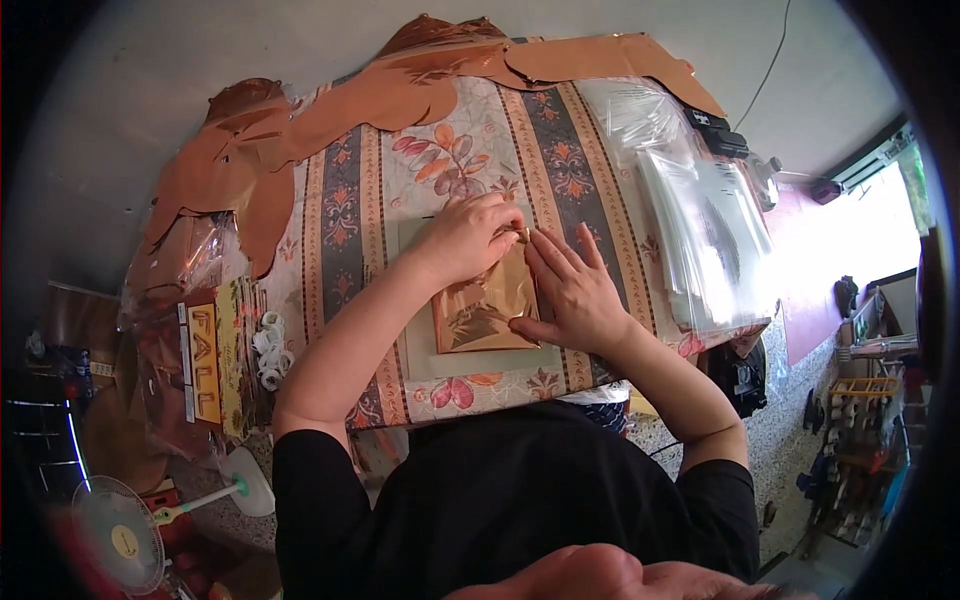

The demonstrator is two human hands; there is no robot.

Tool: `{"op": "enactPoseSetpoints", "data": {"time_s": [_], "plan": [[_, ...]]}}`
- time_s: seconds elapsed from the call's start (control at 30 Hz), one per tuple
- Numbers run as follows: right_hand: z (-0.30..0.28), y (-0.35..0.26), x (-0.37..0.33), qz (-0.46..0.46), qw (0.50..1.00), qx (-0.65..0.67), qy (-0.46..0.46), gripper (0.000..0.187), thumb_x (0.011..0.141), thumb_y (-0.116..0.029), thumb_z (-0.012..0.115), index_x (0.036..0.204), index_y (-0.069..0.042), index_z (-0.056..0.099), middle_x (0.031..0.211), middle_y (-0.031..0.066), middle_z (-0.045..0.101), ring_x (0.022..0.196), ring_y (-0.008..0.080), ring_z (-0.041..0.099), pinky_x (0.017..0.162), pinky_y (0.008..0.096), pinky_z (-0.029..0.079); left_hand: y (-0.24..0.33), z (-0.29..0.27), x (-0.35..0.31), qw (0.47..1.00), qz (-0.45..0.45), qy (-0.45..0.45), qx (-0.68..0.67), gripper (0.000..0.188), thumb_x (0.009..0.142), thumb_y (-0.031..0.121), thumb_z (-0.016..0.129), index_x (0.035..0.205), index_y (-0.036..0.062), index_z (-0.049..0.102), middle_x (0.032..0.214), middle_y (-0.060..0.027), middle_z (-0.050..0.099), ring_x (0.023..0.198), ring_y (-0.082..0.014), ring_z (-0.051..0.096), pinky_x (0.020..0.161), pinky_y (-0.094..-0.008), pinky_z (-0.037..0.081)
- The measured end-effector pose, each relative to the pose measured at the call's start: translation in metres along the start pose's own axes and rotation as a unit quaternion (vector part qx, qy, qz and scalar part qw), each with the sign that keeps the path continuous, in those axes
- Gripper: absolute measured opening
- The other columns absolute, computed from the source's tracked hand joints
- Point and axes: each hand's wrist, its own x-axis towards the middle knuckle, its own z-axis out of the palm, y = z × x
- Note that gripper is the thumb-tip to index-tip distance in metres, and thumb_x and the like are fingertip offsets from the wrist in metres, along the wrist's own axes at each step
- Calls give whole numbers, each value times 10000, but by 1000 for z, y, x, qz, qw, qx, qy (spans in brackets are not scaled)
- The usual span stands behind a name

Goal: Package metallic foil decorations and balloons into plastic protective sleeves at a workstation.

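A shiny copper-gold foil piece (488, 312), creased and roughly rectangular, lies flat in front of me. Under it a pale, see-through sheet (425, 362) rests on the patterned tablecloth (340, 220). At the far right corner of the foil, the fingers of my left hand (468, 238) are bent together in a pinch on its edge. My right hand (578, 295) lies along the foil's right side, fingers stretched and thumb spread onto the near part. Its fingertips almost meet those of the left hand. Whatever is inside or under the foil is hidden.
Copper-coloured sheets with curved outlines (375, 95) line the table's back and left edges. Clear plastic sleeves (700, 240) are stacked on the right. Yellow printed card pieces (232, 340) and small white rolls (270, 350) lie at left. A fan (118, 535) stands beyond, lower left.
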Motion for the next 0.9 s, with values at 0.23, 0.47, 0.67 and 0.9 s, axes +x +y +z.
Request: {"op": "enactPoseSetpoints", "data": {"time_s": [0.23, 0.47, 0.67, 0.9], "plan": [[0, 0, 0, 2, 1000, -2, 0, 894, 780, -636, 610, 1325, 63, 498, 1422, 187, 454, 1384, 279, 374, 1165, 547, 144, 3, 0, 5, 999, -38, -14, -29, 134, 865, 142, 625, 917, 22, 601, 897, -126, 619, 847, -338, 621, 750, -417, 497], [-3, 1, 5, 7, 1000, 7, -25, 948, 759, -662, 616, 1358, 55, 457, 1417, 192, 448, 1392, 285, 358, 1172, 540, 124, -1, 17, 0, 997, -14, 51, 56, 124, 896, 150, 573, 889, 27, 565, 873, -128, 592, 857, -342, 597, 754, -434, 476], [-4, 6, 9, -3, 1000, -8, -30, 1037, 712, -717, 627, 1372, 58, 433, 1369, 196, 469, 1367, 303, 373, 1168, 540, 127, 0, 23, 0, 993, 5, 67, 97, 107, 912, 159, 565, 916, 52, 554, 922, -109, 574, 927, -314, 579, 818, -425, 449], [-4, 6, 12, -6, 999, -31, -39, 1098, 687, -777, 597, 1365, 71, 435, 1360, 202, 464, 1359, 326, 372, 1158, 537, 151, -4, 24, -2, 993, 19, 77, 89, 107, 908, 156, 570, 910, 52, 546, 920, -106, 568, 929, -313, 575, 822, -420, 440]]}}
